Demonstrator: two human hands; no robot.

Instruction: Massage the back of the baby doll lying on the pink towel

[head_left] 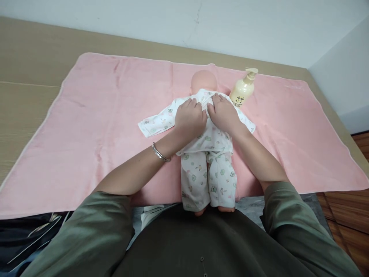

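A baby doll lies on a pink blanket, its head toward the wall and its feet at the near edge. It wears a white patterned top and matching trousers. My left hand, with a silver bangle at the wrist, is curled on the chest of the top, fingers closed on the cloth. Beside it my right hand pinches the top near the collar. The two hands are close together, and the cloth between them is gathered. Both of the doll's sleeves spread outward.
A cream pump bottle stands on the pink blanket, right of the doll's head. The blanket covers much of a wooden table against a white wall. Dark items lie below the table's left front edge.
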